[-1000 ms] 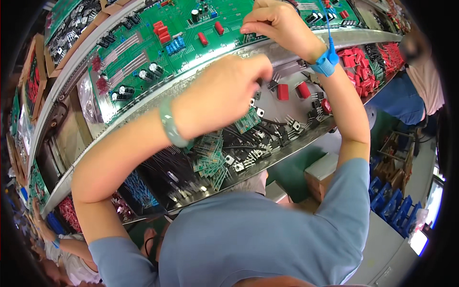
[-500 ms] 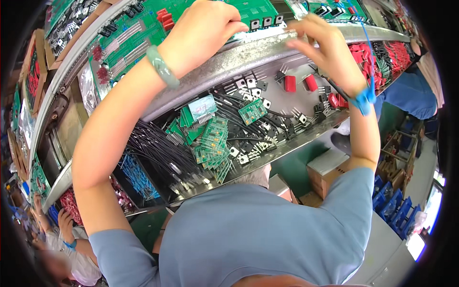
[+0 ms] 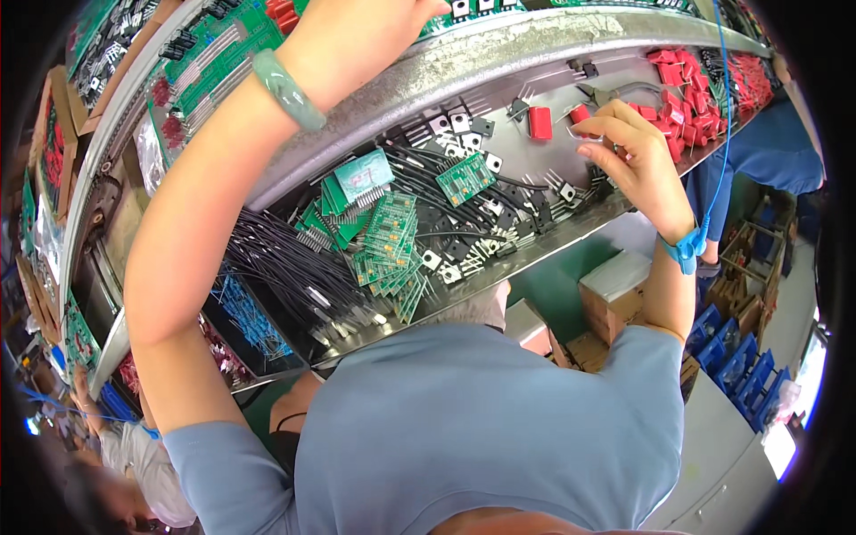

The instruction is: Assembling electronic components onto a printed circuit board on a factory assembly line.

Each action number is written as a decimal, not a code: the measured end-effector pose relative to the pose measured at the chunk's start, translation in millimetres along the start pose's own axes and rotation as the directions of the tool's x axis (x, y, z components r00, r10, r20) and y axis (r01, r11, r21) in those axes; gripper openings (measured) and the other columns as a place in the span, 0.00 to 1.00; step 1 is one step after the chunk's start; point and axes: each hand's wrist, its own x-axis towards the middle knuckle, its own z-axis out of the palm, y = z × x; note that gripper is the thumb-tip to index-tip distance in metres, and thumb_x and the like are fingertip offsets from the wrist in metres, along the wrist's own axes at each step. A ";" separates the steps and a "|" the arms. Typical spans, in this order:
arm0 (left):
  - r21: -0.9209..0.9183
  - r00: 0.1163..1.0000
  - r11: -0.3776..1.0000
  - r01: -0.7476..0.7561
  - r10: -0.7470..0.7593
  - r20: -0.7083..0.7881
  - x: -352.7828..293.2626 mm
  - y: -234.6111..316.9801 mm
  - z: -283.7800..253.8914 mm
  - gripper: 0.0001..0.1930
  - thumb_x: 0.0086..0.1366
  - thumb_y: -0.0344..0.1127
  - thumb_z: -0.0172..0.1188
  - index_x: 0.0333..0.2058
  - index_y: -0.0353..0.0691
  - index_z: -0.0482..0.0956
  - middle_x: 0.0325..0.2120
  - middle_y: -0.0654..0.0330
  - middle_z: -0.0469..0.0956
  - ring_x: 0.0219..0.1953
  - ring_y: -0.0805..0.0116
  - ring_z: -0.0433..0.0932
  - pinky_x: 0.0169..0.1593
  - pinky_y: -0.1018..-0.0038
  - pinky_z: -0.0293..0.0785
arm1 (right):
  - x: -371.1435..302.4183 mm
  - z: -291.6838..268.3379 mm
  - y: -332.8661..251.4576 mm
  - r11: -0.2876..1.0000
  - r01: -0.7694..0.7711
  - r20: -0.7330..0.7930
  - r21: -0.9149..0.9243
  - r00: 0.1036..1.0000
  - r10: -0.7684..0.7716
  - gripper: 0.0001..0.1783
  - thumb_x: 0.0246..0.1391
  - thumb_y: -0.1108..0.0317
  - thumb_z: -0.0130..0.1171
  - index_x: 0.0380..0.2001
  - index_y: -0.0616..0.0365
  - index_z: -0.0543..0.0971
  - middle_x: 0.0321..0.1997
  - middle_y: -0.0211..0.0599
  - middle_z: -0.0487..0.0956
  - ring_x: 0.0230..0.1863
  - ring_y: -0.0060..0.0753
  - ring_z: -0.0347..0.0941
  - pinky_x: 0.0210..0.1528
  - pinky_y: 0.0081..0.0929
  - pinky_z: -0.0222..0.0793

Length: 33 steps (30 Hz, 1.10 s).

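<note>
My left hand (image 3: 370,31), with a jade-coloured bangle (image 3: 288,91) on its wrist, reaches to the green circuit board at the top edge. Most of its fingers are cut off there, so what they hold is hidden. Over the metal parts tray (image 3: 522,165) my right hand (image 3: 644,165) hovers with thumb and forefinger apart, by a small red block component (image 3: 580,114). I see nothing held between them. A second red block component (image 3: 539,123) lies to its left. Round the right wrist is a blue strap (image 3: 685,250) with a cord.
The tray also holds black transistors (image 3: 455,250), small green boards (image 3: 388,232) and black wires (image 3: 276,267). Pliers (image 3: 602,94) and a red component pile (image 3: 682,111) lie right. A metal rail (image 3: 499,55) separates tray and boards. Another person (image 3: 147,464) sits lower left.
My right hand has come down from the circuit board to the red components in the tray. The left hand stays by the board, now higher in the picture as the view shifted.
</note>
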 end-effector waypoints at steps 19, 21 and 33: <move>0.013 0.873 1.000 -0.025 0.015 0.487 -34.1 77.0 78.9 0.03 0.45 0.24 0.58 0.19 0.36 0.80 0.21 0.48 0.78 0.29 0.52 0.81 0.33 0.62 0.77 | 4.6 1.5 -2.7 0.914 -0.400 0.333 0.075 0.874 0.355 0.11 0.44 0.75 0.65 0.31 0.63 0.74 0.28 0.32 0.74 0.30 0.22 0.71 0.33 0.22 0.67; 0.023 0.830 1.000 -0.015 0.000 0.558 -37.3 74.8 84.4 0.02 0.44 0.25 0.59 0.19 0.37 0.80 0.20 0.49 0.79 0.29 0.51 0.81 0.33 0.62 0.78 | 6.5 -2.0 7.0 0.830 -0.377 0.215 0.410 0.925 0.314 0.07 0.52 0.78 0.61 0.35 0.63 0.74 0.30 0.23 0.74 0.31 0.12 0.68 0.32 0.14 0.65; 0.242 0.949 0.963 -0.120 0.040 0.312 -39.2 73.9 96.3 0.05 0.46 0.30 0.59 0.22 0.38 0.81 0.25 0.55 0.77 0.33 0.59 0.78 0.35 0.67 0.74 | 123.8 -7.5 -49.2 0.967 0.254 -0.091 -0.021 0.963 -0.254 0.06 0.51 0.73 0.61 0.33 0.62 0.79 0.29 0.36 0.75 0.33 0.31 0.71 0.37 0.27 0.68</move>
